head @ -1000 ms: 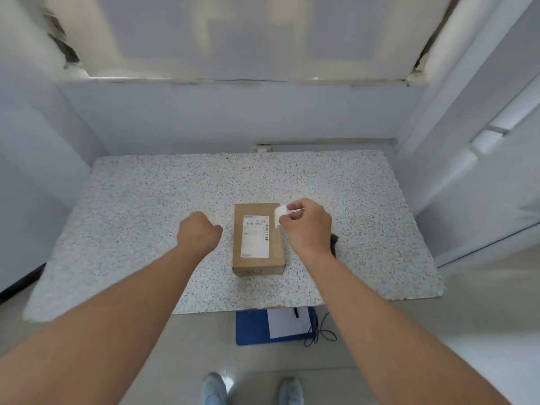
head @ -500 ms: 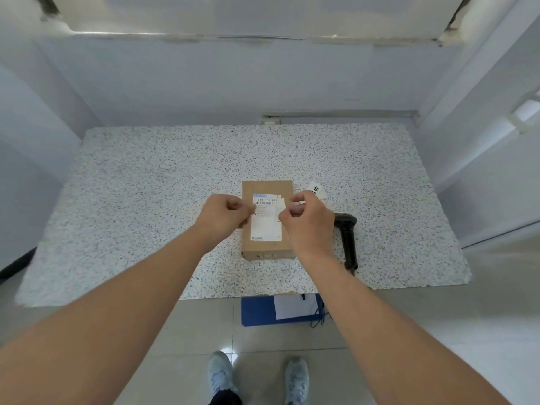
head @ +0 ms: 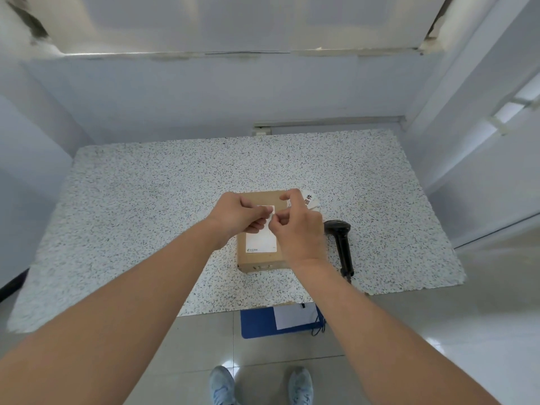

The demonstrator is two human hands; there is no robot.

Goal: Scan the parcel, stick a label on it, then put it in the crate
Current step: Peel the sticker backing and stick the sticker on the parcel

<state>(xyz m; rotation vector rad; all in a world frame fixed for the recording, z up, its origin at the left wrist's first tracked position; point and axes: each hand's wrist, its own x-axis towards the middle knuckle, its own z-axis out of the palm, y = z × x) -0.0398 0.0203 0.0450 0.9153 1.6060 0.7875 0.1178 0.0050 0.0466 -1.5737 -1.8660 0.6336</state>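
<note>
Hands (head: 273, 219) meet over parcel (head: 260, 258) lying lengthwise away.

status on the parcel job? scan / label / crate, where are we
Scan: probably done, since the scanner lies set down on the table right of the parcel. Label: in hand; left hand and right hand pinch a small white label above the parcel, a label roll behind the right hand. Left: sticking it on, then the crate, blue, on the floor.
</note>
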